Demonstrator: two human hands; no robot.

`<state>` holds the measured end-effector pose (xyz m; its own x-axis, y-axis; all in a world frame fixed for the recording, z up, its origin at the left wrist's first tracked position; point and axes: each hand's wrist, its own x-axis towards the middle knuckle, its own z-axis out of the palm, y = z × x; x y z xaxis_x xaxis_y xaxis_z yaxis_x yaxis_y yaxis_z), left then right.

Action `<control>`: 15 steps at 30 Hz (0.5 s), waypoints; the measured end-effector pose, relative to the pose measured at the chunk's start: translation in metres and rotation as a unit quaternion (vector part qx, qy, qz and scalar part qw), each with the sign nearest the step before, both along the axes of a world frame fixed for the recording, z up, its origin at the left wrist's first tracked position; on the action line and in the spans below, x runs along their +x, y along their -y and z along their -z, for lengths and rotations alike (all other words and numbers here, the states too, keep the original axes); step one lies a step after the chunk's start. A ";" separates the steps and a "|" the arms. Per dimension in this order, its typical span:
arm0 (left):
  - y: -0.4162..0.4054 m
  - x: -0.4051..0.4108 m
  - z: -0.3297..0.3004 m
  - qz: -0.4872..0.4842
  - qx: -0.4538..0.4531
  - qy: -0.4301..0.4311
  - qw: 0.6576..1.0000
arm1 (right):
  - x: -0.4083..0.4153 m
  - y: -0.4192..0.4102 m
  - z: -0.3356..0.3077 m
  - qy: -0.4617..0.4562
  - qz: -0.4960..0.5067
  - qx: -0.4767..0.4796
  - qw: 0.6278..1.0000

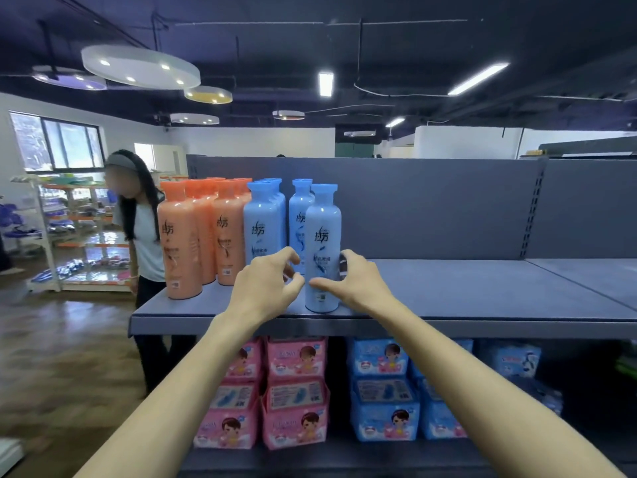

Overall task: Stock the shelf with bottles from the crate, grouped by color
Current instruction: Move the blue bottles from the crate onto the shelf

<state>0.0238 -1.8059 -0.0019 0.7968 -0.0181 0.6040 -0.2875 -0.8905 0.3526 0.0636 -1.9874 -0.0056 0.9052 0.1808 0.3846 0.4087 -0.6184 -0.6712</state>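
Shelf: the grey shelf (448,288) carries all the bottles on its left part; its front edge runs across below both hands.
Open room: to the right of the front blue bottle the shelf top lies bare as far as the right end, back to the rear panel (431,208).
Orange bottles: a group of orange bottles (203,236) stands upright at the left end, the nearest one close to the front left corner.
Blue bottles: a row of blue bottles (263,229) stands just right of the orange ones, running back toward the rear panel.
Front blue bottle: one blue bottle (323,236) stands upright near the front edge, right of the blue row and in front of another blue bottle.
Left hand: the left hand (265,288) reaches over the front edge, fingers curled, just left of the front blue bottle; whether it touches the bottle I cannot tell.
Right hand: the right hand (351,281) holds the front blue bottle low on its right side, thumb across the label, fingers curled behind.
Below: pink packs (293,391) and blue packs (382,391) fill the lower shelf.
Beyond the left end: a person (144,236) stands on the wooden floor (69,339).
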 end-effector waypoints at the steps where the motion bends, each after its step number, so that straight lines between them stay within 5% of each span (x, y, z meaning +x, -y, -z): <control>1: -0.001 0.002 0.003 -0.001 0.000 -0.003 1.000 | 0.000 0.000 0.002 0.004 0.000 0.012 1.000; 15: -0.005 0.024 0.013 -0.026 -0.009 0.011 1.000 | 0.037 -0.029 0.011 0.008 0.014 0.049 0.999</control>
